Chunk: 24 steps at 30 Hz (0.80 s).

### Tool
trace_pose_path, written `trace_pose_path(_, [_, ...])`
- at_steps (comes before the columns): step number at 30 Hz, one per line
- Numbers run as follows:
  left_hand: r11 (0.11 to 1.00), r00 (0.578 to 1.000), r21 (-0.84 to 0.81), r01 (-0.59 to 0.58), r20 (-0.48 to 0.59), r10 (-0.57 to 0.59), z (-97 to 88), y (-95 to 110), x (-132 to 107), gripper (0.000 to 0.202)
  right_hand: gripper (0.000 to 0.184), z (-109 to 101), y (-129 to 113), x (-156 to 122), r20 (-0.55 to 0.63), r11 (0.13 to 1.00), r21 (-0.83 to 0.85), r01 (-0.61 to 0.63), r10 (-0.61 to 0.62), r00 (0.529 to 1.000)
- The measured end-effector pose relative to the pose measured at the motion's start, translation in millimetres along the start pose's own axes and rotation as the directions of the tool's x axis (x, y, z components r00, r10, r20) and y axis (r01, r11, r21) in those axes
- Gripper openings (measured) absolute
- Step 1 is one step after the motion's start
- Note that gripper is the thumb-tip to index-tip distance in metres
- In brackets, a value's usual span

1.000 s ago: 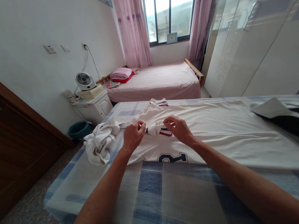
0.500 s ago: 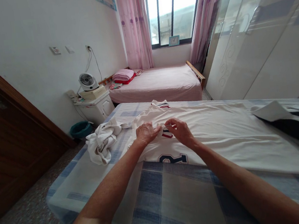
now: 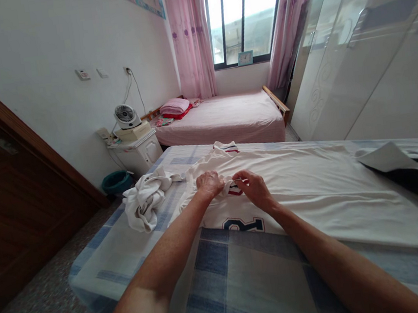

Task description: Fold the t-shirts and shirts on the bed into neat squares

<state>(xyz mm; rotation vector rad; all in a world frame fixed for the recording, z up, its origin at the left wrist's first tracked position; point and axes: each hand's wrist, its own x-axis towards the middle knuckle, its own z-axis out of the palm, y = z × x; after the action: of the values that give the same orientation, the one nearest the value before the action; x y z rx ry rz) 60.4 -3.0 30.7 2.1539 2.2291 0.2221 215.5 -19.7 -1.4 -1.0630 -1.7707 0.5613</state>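
Observation:
A white shirt (image 3: pixel 313 184) with a dark blue letter and red trim lies spread across the bed with the blue checked sheet (image 3: pixel 244 280). My left hand (image 3: pixel 209 183) and my right hand (image 3: pixel 252 187) meet near its left end. Both are closed, pinching a folded part of the shirt with red and blue trim between them. A crumpled white garment (image 3: pixel 143 198) lies at the bed's left edge, just left of my left hand.
A black and white garment (image 3: pixel 415 175) lies at the bed's right. Beyond are a pink bed (image 3: pixel 227 118), a white nightstand (image 3: pixel 137 153) with a small fan (image 3: pixel 126 116), a green bin (image 3: pixel 117 181), a wooden door (image 3: pixel 7 203) left and a white wardrobe (image 3: pixel 364 49) right.
My hands have drawn closer together on the shirt's trimmed fold, the left moving right. The view has shifted slightly.

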Motion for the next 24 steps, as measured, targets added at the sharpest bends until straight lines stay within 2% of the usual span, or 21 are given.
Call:
trace_pose_path(3, [1.000,0.999,-0.015,0.013,-0.031,-0.013,-2.6,-7,1,0.027,0.014,-1,3,-2,0.008,1.000,-0.008,0.023,-0.023,1.000])
trace_pose_path(6, [0.999,0.994,-0.051,0.001,-0.113,-0.007,-11.3,-28,-4,0.025,0.019,-2,7,-3,0.001,0.998,-0.051,0.044,-0.044,0.999])
trace_pose_path(10, [0.952,0.941,-0.239,-0.190,-0.319,0.108,-18.3,-62,-21,0.017,0.036,-6,5,-4,0.005,0.983,-0.160,0.085,-0.085,0.996])
trace_pose_path(14, [0.866,0.886,-0.342,-0.365,-0.414,0.209,-12.3,-82,-48,0.014,0.023,-15,-8,-8,0.043,0.926,-0.327,0.187,-0.183,0.982])
trace_pose_path(17, [0.841,0.855,-0.294,-0.454,-0.409,0.319,-5.6,-89,-66,0.017,0.016,-23,-15,-17,0.153,0.838,-0.445,0.316,-0.277,0.949])
trace_pose_path(21, [0.847,0.844,-0.169,-0.504,-0.305,0.442,-0.5,-96,-83,0.023,0.018,-26,-17,-31,0.365,0.741,-0.474,0.476,-0.326,0.872])
trace_pose_path(24, [0.847,0.838,-0.152,-0.509,-0.310,0.448,0.2,-99,-89,0.024,0.018,-26,-20,-37,0.378,0.726,-0.479,0.494,-0.338,0.862])
